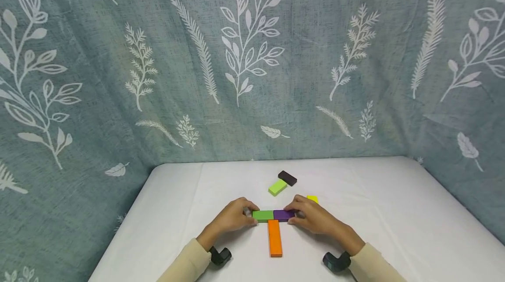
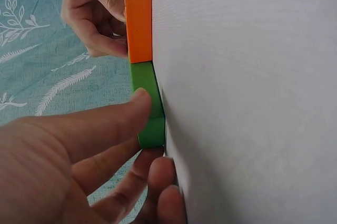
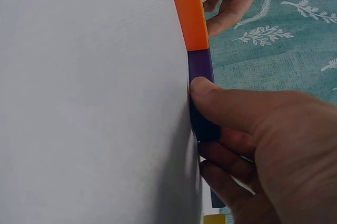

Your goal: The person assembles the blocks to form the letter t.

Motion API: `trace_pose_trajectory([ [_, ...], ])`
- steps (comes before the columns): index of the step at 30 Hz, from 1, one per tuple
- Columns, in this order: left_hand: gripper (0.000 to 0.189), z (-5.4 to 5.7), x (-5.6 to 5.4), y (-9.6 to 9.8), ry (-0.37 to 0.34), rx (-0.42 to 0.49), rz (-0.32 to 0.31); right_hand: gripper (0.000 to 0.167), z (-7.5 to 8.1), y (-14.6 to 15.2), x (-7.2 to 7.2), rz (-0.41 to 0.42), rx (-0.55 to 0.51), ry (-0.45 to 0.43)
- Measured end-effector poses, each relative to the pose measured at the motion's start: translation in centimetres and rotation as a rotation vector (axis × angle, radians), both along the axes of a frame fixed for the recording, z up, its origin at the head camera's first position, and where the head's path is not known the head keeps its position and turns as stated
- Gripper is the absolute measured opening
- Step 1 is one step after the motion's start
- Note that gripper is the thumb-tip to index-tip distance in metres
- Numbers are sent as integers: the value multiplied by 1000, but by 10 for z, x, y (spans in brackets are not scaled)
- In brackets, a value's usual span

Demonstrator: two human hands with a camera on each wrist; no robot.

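Observation:
A green block [image 1: 262, 216] and a purple block [image 1: 282, 215] lie end to end on the white table, in one crosswise row. My left hand [image 1: 236, 216] pinches the green block's outer end between thumb and fingers. On the other side, my right hand [image 1: 313, 216] grips the purple block the same way. An orange block [image 1: 275, 239] points toward me, its far end right at the seam of the row. In the left wrist view the thumb presses on the near side of the green block [image 2: 145, 84]; the right wrist view shows the thumb on the purple block [image 3: 201, 66].
Farther back, a lime green block [image 1: 278, 187] lies beside a black block [image 1: 287, 178]. A yellow block [image 1: 312, 198] shows partly behind my right hand. The white table [image 1: 355, 181] ends at a patterned teal curtain [image 1: 300, 133]. Each wrist bears a black device [image 1: 336, 262].

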State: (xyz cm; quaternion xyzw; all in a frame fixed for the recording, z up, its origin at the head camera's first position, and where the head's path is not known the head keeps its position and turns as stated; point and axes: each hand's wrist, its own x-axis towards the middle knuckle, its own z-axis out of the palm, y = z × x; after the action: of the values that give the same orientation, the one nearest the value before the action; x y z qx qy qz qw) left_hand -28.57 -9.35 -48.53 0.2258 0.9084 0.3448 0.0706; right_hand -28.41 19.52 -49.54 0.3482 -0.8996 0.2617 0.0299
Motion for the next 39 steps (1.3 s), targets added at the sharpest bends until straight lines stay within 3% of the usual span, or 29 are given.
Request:
trace_pose_trajectory([
  [23, 31, -2, 0, 0, -17, -53, -12, 28, -5, 2, 0, 22, -46, 10],
  [27, 31, -6, 4, -8, -44, -49, 3, 29, -10, -6, 2, 28, -35, -27],
  [32, 36, -11, 7, -10, -60, -42, -21, 29, -13, -7, 5, 12, -9, -60],
  [35, 36, -6, 3, -8, -64, -22, -35, 29, -9, -4, 4, -12, -6, -41],
  [39, 37, 8, -7, -9, -93, 6, -48, 28, -3, -3, 0, -9, -17, 9],
])
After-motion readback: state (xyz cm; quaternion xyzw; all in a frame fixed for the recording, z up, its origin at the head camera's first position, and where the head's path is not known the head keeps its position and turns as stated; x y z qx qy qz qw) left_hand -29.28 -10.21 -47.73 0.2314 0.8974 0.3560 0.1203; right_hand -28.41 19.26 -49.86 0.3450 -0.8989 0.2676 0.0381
